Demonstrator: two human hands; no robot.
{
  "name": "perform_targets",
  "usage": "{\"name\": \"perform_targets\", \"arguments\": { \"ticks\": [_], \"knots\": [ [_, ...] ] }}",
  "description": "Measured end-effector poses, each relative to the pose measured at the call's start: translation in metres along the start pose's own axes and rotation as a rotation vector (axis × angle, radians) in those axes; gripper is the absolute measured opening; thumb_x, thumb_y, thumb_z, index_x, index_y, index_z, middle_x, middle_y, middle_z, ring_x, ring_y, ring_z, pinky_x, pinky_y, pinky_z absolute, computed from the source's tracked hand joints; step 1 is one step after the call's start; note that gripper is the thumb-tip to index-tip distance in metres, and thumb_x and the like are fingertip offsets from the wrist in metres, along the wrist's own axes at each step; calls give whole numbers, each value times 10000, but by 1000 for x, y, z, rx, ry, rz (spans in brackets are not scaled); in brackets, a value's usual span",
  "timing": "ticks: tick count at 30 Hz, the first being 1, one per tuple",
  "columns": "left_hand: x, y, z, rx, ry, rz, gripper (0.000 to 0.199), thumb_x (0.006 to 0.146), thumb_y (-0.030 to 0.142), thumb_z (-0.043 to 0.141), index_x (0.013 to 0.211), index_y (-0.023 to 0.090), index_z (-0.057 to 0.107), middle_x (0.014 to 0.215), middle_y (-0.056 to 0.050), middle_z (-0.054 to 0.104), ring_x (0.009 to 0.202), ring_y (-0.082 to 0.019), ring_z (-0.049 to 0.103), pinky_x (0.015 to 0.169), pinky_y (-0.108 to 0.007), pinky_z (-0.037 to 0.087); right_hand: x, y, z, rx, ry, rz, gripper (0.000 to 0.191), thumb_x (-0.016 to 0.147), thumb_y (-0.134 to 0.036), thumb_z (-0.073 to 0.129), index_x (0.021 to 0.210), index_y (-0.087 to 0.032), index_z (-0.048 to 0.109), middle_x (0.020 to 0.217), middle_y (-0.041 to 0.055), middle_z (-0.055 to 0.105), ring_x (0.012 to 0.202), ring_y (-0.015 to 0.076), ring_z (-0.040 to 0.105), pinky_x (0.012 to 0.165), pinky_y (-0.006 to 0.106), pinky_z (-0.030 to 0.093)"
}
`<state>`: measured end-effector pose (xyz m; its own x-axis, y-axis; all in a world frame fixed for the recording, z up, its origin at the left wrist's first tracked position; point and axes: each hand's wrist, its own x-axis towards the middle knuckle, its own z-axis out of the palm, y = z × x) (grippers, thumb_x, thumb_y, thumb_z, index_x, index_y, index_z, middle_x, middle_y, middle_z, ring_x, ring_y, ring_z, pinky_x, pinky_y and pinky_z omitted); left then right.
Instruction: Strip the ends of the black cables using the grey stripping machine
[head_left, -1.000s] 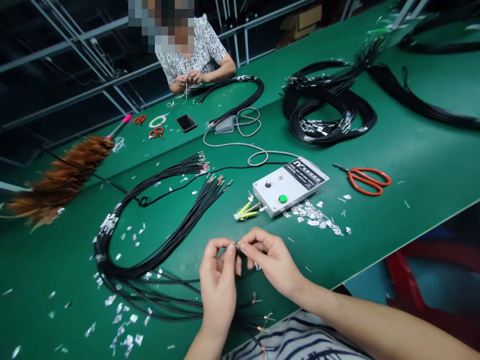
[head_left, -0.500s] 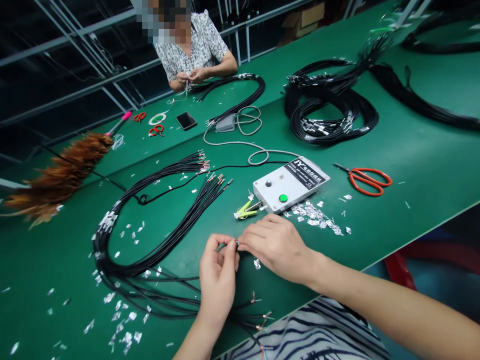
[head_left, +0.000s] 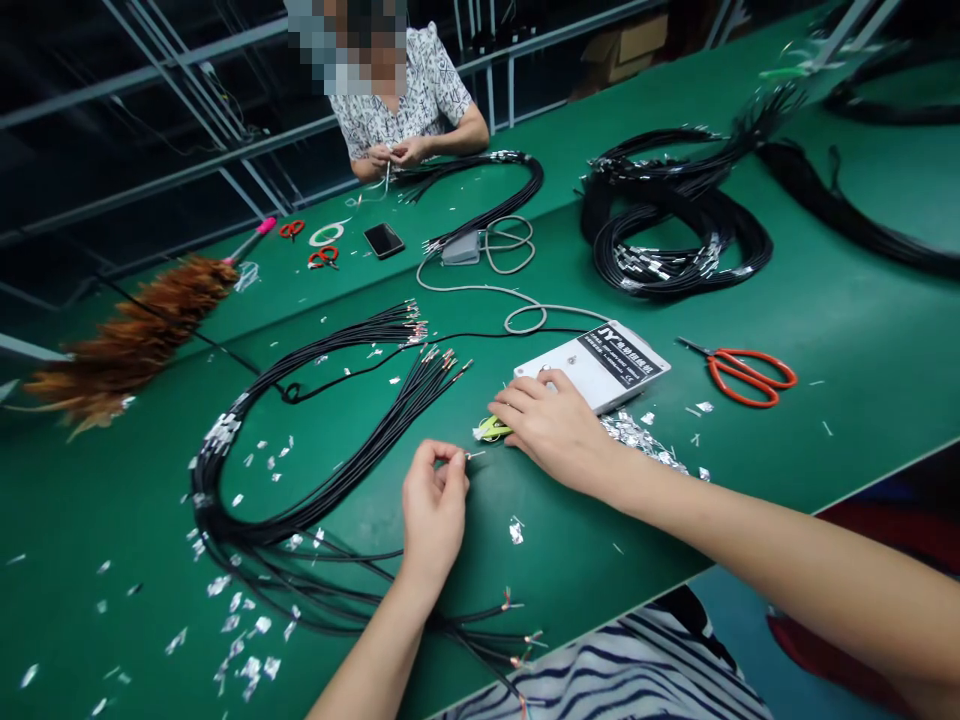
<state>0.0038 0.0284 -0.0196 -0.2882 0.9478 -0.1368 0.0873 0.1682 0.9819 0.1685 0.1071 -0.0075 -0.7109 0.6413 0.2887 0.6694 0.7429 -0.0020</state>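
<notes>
My left hand [head_left: 435,505] pinches the end of a black cable, and a thin stripped wire tip [head_left: 475,455] sticks out to the right of its fingers. Over the near left corner of the white box [head_left: 615,375] lies my right hand [head_left: 551,430], its fingertips at a yellow-green clip [head_left: 493,430]; whether they grip the clip is hidden. The hand also covers the box's button. Left of my hands curves a bundle of black cables [head_left: 341,480] with stripped ends. More loose cable ends [head_left: 510,603] lie below my left wrist.
Orange-handled scissors [head_left: 750,375] lie right of the box, foil scraps [head_left: 637,440] below it. Coiled black cables [head_left: 675,245] are further back. A feather duster [head_left: 142,335] lies at left. Across the green table [head_left: 825,340], a person [head_left: 409,100] holds something thin near a phone [head_left: 384,240].
My right hand has left the cable end at my left fingers and moved up to the clip and box. My left hand still holds the cable, slightly higher. The view has shifted a little.
</notes>
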Motion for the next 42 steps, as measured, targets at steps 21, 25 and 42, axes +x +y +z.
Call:
{"name": "perform_targets", "arguments": {
  "ticks": [21,25,42],
  "knots": [
    [21,-14,14,192,111,110,143,823,265,601,734,209,503,593,44,494,499,-115,446,481,-218,298,10,4,2,-60,-50,-44,107,878,-162,646,776,-193,659,776,23,661,853,215,544,840,395,277],
    [21,-13,15,237,117,122,130,826,255,586,735,213,503,589,44,490,509,-124,450,490,-223,299,11,1,0,-35,-63,-24,78,878,-143,645,810,-176,667,824,40,679,896,230,563,863,409,276],
    [20,-8,13,282,111,114,137,817,271,552,706,214,496,566,43,473,508,-131,435,492,-230,268,-79,19,-7,203,476,168,261,889,-8,516,994,-235,591,1078,21,744,1061,245,647,882,410,382]
  ]
}}
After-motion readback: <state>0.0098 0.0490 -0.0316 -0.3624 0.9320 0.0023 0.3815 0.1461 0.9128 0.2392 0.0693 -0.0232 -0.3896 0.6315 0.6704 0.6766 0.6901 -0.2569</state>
